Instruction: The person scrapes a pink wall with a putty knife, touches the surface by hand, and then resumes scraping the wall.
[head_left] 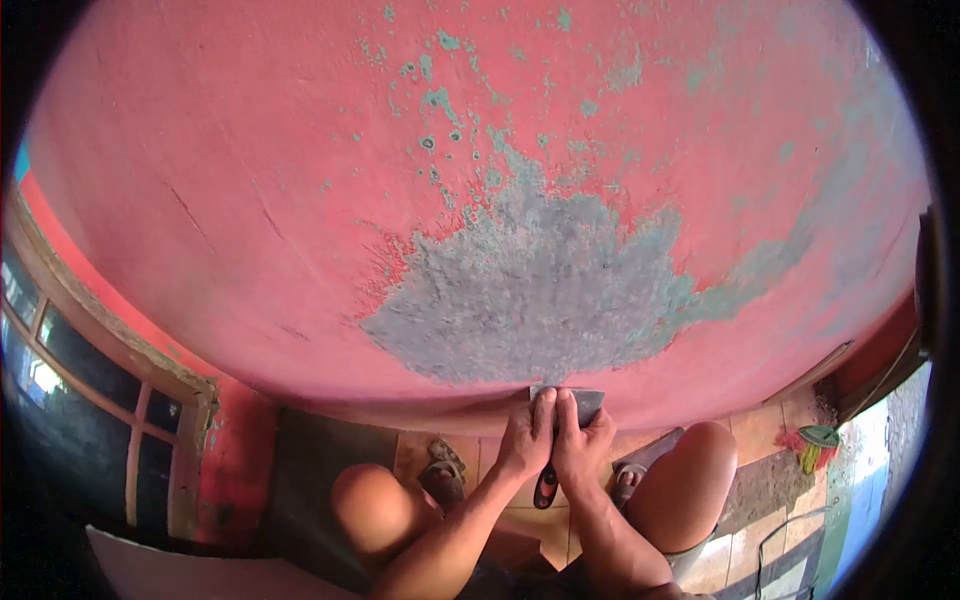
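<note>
Both of my hands grip one putty knife (588,400), low on a red-painted wall (260,220). My left hand (524,438) is closed on the left side of the tool, and my right hand (580,440) is closed on its right side. The two thumbs lie side by side on the blade, pointing at the wall. Between my wrists the black handle end hangs down. The blade's edge is at the lower rim of a bare grey patch (540,290), where the paint is gone; whether it touches cannot be made out. Other fingers are partly hidden.
Green flecks of older paint show above and right of the patch. A paned window (90,370) stands at left. My bent knees flank my arms, with sandalled feet on the tiled floor (410,455). A colourful broom head (818,438) lies at right, near a dark mat (765,490).
</note>
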